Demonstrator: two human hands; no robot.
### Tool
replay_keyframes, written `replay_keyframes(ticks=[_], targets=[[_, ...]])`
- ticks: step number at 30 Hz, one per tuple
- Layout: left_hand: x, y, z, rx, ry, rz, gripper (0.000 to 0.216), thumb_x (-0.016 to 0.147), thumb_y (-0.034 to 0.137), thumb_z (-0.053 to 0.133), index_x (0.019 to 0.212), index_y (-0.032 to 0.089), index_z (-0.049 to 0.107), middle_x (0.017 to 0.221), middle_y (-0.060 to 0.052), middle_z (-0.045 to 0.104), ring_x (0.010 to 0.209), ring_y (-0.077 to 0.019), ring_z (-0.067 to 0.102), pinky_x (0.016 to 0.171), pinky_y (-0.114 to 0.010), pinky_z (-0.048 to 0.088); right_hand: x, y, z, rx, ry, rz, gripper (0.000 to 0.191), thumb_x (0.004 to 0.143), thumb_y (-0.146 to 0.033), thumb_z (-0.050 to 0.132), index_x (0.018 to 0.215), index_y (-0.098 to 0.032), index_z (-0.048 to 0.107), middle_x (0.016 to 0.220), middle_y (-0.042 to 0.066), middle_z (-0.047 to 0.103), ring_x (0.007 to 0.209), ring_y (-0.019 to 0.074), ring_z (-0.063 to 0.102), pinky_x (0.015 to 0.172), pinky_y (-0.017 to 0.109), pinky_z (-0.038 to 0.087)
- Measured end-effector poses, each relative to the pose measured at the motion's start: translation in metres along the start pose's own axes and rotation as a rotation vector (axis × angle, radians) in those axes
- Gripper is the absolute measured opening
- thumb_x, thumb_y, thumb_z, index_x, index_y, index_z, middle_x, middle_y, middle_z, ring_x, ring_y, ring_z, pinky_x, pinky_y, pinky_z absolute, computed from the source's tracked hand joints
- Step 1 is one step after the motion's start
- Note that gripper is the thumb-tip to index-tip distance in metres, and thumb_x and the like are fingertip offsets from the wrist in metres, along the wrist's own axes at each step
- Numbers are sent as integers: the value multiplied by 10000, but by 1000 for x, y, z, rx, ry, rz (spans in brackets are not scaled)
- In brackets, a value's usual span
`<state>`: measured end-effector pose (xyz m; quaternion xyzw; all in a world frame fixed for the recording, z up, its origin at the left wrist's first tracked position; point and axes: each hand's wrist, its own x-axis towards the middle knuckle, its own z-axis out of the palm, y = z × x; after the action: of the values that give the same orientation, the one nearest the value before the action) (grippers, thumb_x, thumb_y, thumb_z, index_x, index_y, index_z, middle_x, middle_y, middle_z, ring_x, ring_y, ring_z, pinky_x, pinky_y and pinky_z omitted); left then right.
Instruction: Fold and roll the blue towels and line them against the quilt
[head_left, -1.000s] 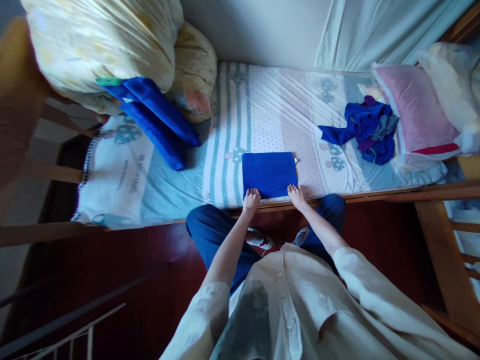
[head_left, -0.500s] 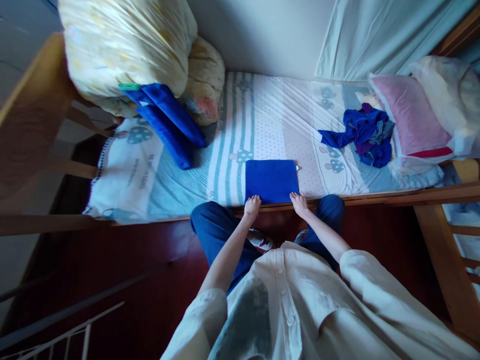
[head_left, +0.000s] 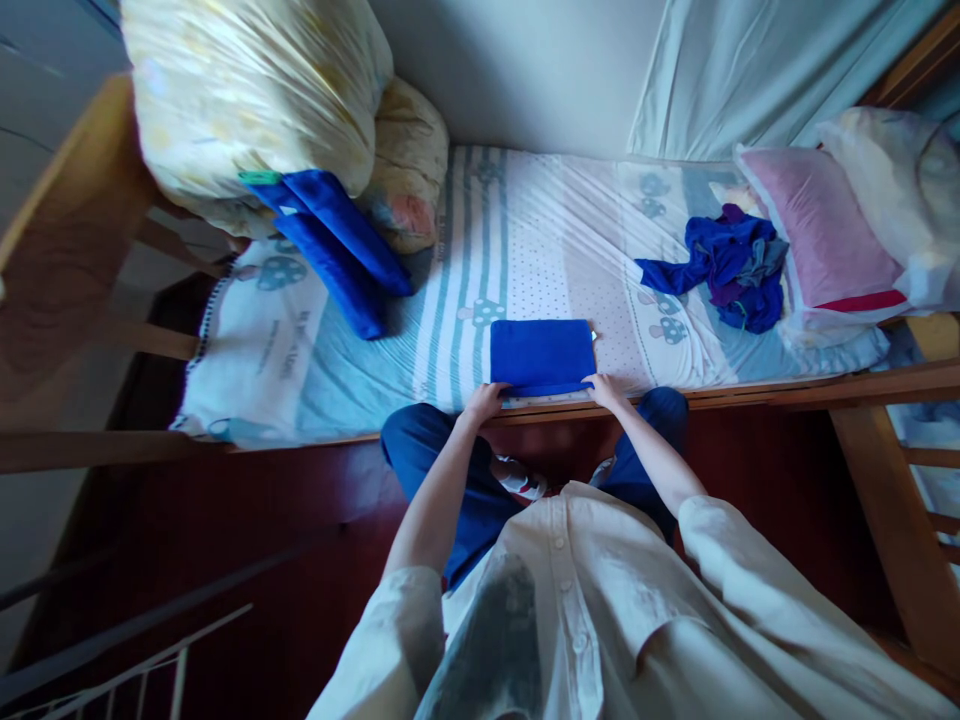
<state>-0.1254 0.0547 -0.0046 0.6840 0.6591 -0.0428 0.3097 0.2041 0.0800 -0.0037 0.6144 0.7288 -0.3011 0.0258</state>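
Observation:
A blue towel (head_left: 541, 350), folded into a flat rectangle with a small white tag at its right side, lies at the near edge of the bed. Its near edge is turned up into a narrow fold. My left hand (head_left: 485, 400) pinches the near left corner, fingers closed on the cloth. At the near right corner, my right hand (head_left: 602, 389) grips the same fold between thumb and fingers. Two rolled blue towels (head_left: 337, 250) lie side by side to the left. On the right is a crumpled heap of blue and purple cloths (head_left: 731, 265).
A big pale yellow bedding bundle (head_left: 255, 90) stands at the bed's left end. A pink pillow (head_left: 832, 225) lies at the right end. The wooden bed rail (head_left: 795, 396) runs along the front, with my knees against it. A pale curtain (head_left: 750, 80) hangs behind.
The towel's near edge has been lifted and turned up slightly, away from me. My left hand has shifted a little left and both hands now pinch the fold.

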Motion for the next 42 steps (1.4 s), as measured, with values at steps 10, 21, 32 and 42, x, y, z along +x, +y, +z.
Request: replay_keyframes(ticks=[10, 21, 32, 42], targets=[[1, -17, -4, -266, 142, -178, 343, 894, 298, 597, 1161, 126, 726, 1018, -97, 789, 959, -221, 728, 839, -268, 541, 18, 25, 10, 347, 171, 27, 357, 884, -373, 645, 1100, -115, 765, 1001, 121, 795, 920, 247, 728, 842, 336, 573], [6, -11, -3, -348, 230, -278, 252, 931, 311, 531, 1036, 147, 692, 891, -75, 751, 866, -204, 692, 772, -260, 495, 21, 33, 25, 504, 267, 99, 351, 873, -439, 608, 1014, -136, 714, 967, 121, 756, 893, 246, 695, 790, 294, 523], [6, -13, 13, -302, 184, -377, 272, 956, 300, 506, 1053, 139, 702, 1100, -174, 762, 1083, -286, 710, 920, -329, 514, 22, 39, 35, 485, 235, 148, 301, 842, -455, 600, 672, -213, 543, 625, 1, 594, 664, 184, 577, 636, 241, 447], [20, -16, 21, -257, 134, -413, 308, 983, 286, 462, 1145, 146, 683, 1149, -193, 756, 1142, -317, 703, 975, -390, 515, 27, 38, 39, 416, 245, 195, 321, 849, -451, 574, 631, -242, 464, 593, -18, 528, 620, 176, 527, 637, 248, 417]])
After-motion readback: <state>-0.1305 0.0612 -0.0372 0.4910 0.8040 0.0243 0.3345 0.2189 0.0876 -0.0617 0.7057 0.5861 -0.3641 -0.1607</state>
